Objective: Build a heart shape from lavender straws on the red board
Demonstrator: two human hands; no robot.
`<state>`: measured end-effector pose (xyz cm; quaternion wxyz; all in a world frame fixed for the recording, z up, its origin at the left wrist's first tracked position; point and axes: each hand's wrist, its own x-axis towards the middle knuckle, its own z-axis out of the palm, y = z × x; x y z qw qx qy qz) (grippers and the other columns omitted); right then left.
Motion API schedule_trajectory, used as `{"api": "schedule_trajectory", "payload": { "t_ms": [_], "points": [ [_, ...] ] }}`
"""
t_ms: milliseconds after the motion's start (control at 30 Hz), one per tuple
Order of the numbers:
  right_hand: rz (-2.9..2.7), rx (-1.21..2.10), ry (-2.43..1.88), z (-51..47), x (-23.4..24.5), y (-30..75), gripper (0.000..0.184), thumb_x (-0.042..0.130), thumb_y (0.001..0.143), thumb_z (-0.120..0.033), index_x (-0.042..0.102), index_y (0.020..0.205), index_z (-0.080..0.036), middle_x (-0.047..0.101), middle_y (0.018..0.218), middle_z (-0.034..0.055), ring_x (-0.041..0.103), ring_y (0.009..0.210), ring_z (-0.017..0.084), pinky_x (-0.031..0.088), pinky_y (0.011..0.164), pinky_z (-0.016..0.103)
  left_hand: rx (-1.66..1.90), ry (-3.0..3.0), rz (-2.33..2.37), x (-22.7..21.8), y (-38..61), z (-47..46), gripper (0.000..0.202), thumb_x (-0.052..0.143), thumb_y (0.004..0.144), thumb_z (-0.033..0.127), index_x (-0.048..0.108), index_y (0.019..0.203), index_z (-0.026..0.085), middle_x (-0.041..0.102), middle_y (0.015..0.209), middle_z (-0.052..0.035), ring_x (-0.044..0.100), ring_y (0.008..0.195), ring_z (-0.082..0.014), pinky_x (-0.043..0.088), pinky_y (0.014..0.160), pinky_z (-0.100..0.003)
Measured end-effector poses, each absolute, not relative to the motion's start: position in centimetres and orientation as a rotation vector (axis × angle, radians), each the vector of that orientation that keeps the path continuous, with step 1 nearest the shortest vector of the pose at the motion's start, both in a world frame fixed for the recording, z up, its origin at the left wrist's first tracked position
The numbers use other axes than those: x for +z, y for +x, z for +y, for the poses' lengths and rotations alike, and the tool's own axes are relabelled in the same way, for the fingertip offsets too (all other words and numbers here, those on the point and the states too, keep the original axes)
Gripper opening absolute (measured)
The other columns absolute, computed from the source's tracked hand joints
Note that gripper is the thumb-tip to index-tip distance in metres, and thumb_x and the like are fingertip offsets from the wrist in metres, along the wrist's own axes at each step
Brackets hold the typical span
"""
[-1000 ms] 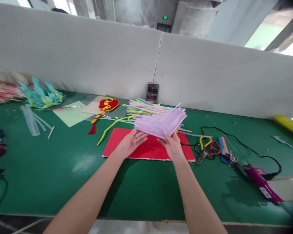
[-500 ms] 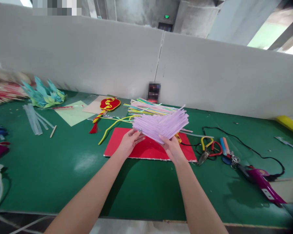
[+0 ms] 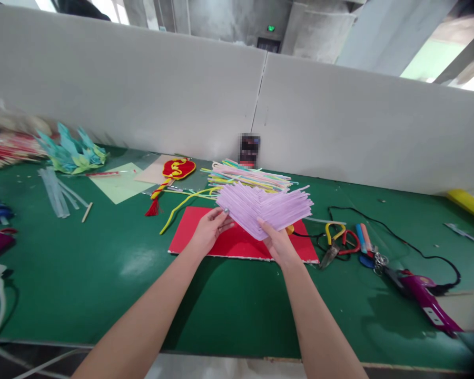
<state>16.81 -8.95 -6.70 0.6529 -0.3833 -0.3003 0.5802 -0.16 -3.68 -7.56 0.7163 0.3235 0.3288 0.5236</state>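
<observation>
A lilac V-shaped panel of pipe cleaners [image 3: 253, 208], laid side by side in slanting rows, is held up between my hands. My left hand [image 3: 210, 230] pinches its left edge, thumb on top. At the lower right edge, my right hand [image 3: 277, 241] grips it with the thumb across the face and the fingers underneath. Below lies a red board [image 3: 237, 245] with a pale front edge, partly covered by my hands. A pile of loose pastel pipe cleaners [image 3: 240, 173] rests just behind the panel. One yellow pipe cleaner [image 3: 177, 209] bends out to the left.
Pliers [image 3: 332, 247], red-handled scissors [image 3: 352, 241] and a purple glue gun [image 3: 426, 297] with a black cord lie right. A red-and-yellow tasselled ornament [image 3: 177, 168], green paper [image 3: 118, 184] and glue sticks [image 3: 55, 195] sit left. A white partition [image 3: 142, 89] stands behind.
The lilac panel has tilted and its right wing has shifted down and right, showing the V more squarely. My right hand has turned slightly with it; my left hand stays in place.
</observation>
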Motion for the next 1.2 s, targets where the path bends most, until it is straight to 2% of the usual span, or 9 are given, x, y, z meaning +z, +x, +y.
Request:
{"api": "schedule_trajectory", "payload": {
  "t_ms": [100,300,533,733,967,1200],
  "points": [
    [-0.653,1.271,-0.877,-8.7,-7.0,16.7,0.061,0.078,0.063,-0.023,0.057,0.120,-0.030,0.063,0.122,-0.0029,0.054,0.119,0.021,0.043,0.104,0.041,1.116,0.764,0.718,-7.4,0.1,-4.1,0.037,0.084,0.054,0.026,0.065,0.084,0.015,0.070,0.075,-0.0020,0.068,0.071,-0.0166,0.055,0.075,-0.031],
    [-0.654,1.281,-0.893,-8.6,-7.3,16.7,0.059,0.078,0.062,-0.024,0.058,0.118,-0.028,0.066,0.118,-0.0016,0.055,0.118,0.023,0.047,0.100,0.042,1.057,0.832,0.701,-7.5,0.4,-4.5,0.037,0.085,0.053,0.024,0.068,0.085,0.013,0.071,0.079,-0.0035,0.067,0.078,-0.0191,0.053,0.082,-0.037],
    [-0.604,1.320,-0.901,-8.5,-7.7,16.9,0.056,0.080,0.061,-0.022,0.061,0.113,-0.026,0.069,0.111,-0.0023,0.059,0.112,0.023,0.049,0.099,0.041,1.031,0.867,0.668,-7.7,0.2,-4.5,0.039,0.084,0.056,0.026,0.069,0.090,0.014,0.071,0.082,-0.0049,0.067,0.080,-0.0203,0.054,0.076,-0.035],
    [-0.637,1.343,-0.901,-8.6,-7.6,16.9,0.059,0.080,0.060,-0.023,0.060,0.116,-0.025,0.068,0.114,-0.0007,0.060,0.111,0.023,0.049,0.099,0.041,1.030,0.885,0.652,-7.6,0.1,-4.7,0.040,0.083,0.056,0.026,0.069,0.092,0.015,0.071,0.088,-0.0060,0.067,0.081,-0.0198,0.054,0.074,-0.034],
    [-0.687,1.287,-0.908,-8.5,-7.6,16.7,0.061,0.080,0.060,-0.022,0.059,0.118,-0.026,0.065,0.119,-0.0010,0.055,0.118,0.021,0.042,0.105,0.039,1.040,0.892,0.652,-7.6,0.2,-4.6,0.038,0.083,0.057,0.027,0.069,0.091,0.016,0.071,0.091,-0.0058,0.066,0.084,-0.0204,0.054,0.075,-0.034],
    [-0.745,1.246,-0.939,-8.4,-7.9,16.9,0.067,0.080,0.059,-0.024,0.058,0.121,-0.024,0.064,0.121,0.0020,0.053,0.119,0.023,0.040,0.105,0.043,1.038,0.909,0.661,-7.8,0.1,-4.4,0.035,0.082,0.058,0.026,0.069,0.089,0.015,0.072,0.089,-0.0058,0.066,0.085,-0.0209,0.054,0.076,-0.034]
  ]
}}
